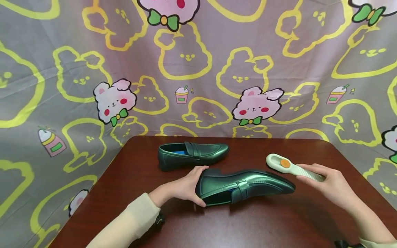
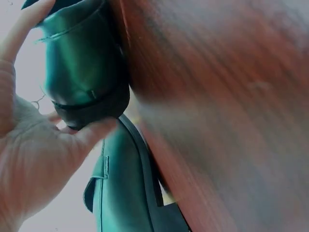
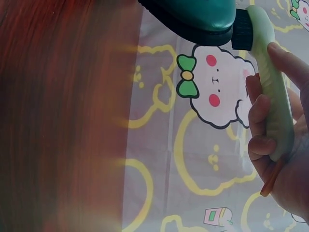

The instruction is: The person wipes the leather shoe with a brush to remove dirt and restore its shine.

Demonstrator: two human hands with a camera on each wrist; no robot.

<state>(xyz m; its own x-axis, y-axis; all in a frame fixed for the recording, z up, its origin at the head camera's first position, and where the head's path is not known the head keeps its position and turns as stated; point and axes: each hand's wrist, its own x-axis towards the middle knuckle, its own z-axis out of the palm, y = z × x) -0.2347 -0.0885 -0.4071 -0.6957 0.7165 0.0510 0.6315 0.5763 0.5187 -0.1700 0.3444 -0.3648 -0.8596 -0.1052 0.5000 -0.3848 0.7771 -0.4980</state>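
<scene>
My left hand (image 1: 187, 186) grips the heel end of a dark green leather loafer (image 1: 217, 186), its thumb at the opening's rim and its fingers behind the heel. This loafer is tilted onto its side, its opening facing me and its toe pointing right. In the left wrist view its heel counter (image 2: 82, 63) shows up close between thumb and fingers. My right hand (image 1: 332, 184) holds a shoe brush (image 1: 280, 164) by its pale ribbed handle, an orange button on its head. Dark bristles (image 3: 242, 30) stand right beside the loafer's toe (image 3: 198, 17) in the right wrist view.
A matching loafer (image 1: 211, 151) stands upright on its sole farther back, toe to the right, blue inside. Both shoes are over a dark red-brown wooden table (image 1: 248, 227). A patterned cloth (image 1: 214, 103) with cartoon bears hangs behind and around the table.
</scene>
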